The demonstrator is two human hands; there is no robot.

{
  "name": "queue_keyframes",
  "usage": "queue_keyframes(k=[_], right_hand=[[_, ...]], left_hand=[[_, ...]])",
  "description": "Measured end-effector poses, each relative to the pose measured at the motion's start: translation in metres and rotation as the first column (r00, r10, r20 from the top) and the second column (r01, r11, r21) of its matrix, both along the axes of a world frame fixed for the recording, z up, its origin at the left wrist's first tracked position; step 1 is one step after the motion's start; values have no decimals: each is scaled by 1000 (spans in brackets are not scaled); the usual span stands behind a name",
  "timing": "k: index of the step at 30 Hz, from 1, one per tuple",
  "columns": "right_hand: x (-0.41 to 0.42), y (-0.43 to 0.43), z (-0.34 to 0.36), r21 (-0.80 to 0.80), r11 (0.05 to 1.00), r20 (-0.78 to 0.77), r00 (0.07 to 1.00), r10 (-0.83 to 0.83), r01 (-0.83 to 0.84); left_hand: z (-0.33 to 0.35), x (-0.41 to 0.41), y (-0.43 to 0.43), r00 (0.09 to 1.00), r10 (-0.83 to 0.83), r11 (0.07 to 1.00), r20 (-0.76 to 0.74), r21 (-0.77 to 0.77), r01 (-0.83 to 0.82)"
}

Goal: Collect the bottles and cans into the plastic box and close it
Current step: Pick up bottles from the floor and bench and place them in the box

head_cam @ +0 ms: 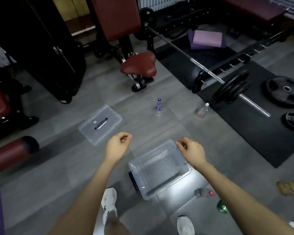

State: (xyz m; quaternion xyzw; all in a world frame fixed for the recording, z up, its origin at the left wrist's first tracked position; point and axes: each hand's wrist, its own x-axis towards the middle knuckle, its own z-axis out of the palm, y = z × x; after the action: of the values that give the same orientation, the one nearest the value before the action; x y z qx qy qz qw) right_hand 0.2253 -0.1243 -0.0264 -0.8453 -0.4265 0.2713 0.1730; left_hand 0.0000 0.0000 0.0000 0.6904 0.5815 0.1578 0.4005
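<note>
A clear plastic box (pixel 183 173) stands open on the grey floor in front of my feet, with nothing in it. Its clear lid (pixel 92 134) lies flat to the left, apart from the box. My left hand (pixel 117 145) hovers above the floor left of the box, fingers curled with nothing in them. My right hand (pixel 190 151) hangs over the box's far right corner, fingers also curled and holding nothing. A bottle with a blue cap (pixel 159 106) stands farther ahead. A white-capped bottle (pixel 202 110) stands by the mat. A red-capped bottle (pixel 204 192), a green can (pixel 222 207) and a yellow bottle (pixel 290 188) lie at the right.
A barbell (pixel 232 89) with black plates rests on a black mat (pixel 261 136) at the right. A red-padded bench (pixel 137 65) stands ahead, other machines at the left. A red roller (pixel 12 153) lies at the left. My white shoes (pixel 109 202) are below the box.
</note>
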Motion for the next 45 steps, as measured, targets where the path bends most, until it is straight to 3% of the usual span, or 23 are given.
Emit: queue_keyframes(k=[6, 13, 20, 29, 32, 38, 41, 45], right_hand=[[-51, 110, -46, -5, 966, -153, 955, -255, 258], [-98, 223, -111, -107, 827, -267, 785, -559, 553], [-76, 300, -178, -174, 710, -389, 615, -686, 683], [31, 393, -301, -234, 645, -359, 552, -752, 727], [67, 422, -361, -252, 628, -340, 541, -769, 736], [120, 481, -492, -243, 580, -348, 488, -801, 778], [142, 506, -550, -235, 559, -356, 465, -811, 795], [165, 525, -605, -200, 590, -317, 518, -795, 782]], left_hand=[[-36, -38, 144, 996, -29, 989, 85, -140, 41], [-84, -36, 297, 978, -187, 948, 97, -243, 205], [-159, 51, 384, 959, -256, 890, 123, -357, 283], [-300, 190, 458, 927, -371, 821, 57, -447, 356], [-388, 231, 485, 896, -444, 791, 0, -470, 392], [-499, 312, 523, 788, -601, 758, -134, -410, 508], [-560, 335, 540, 699, -693, 708, -175, -349, 614], [-610, 356, 561, 541, -799, 599, -263, -265, 756]])
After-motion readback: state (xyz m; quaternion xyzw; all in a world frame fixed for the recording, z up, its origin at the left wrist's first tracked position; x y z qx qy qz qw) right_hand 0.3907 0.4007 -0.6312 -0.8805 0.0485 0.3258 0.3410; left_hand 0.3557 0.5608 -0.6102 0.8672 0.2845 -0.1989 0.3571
